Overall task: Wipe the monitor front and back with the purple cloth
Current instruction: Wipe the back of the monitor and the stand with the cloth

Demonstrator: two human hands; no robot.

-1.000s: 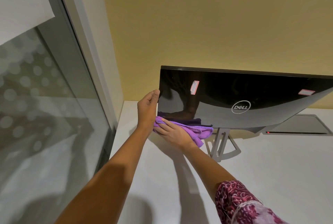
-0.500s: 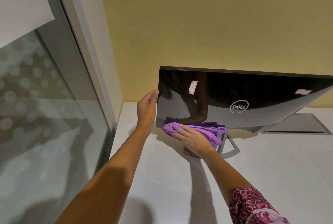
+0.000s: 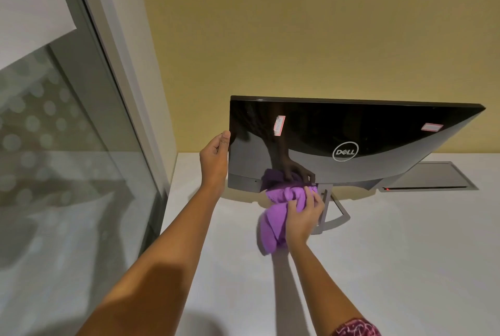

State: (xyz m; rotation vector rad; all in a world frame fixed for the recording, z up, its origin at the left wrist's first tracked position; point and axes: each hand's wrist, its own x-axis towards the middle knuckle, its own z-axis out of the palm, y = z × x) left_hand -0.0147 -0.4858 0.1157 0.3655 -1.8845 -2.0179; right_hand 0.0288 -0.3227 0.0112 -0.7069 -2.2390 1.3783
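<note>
The monitor (image 3: 378, 133) stands on a white desk with its glossy black back, logo and two stickers facing me. My left hand (image 3: 215, 158) grips its left edge, thumb on the back. My right hand (image 3: 304, 218) is closed on the bunched purple cloth (image 3: 281, 200), which is pressed against the bottom edge of the monitor just left of its grey stand (image 3: 328, 208). Part of the cloth hangs down below my hand. The screen side is hidden.
The white desk (image 3: 405, 268) runs to a yellow wall behind the monitor. A grey flap (image 3: 427, 176) with a small red light is set into the desk at the right. A glass partition with a white frame (image 3: 116, 65) stands close on the left.
My right hand has slid the cloth rightward along the monitor's lower edge, from the left corner to the stand, and the cloth now hangs lower. My left hand has stayed on the left edge.
</note>
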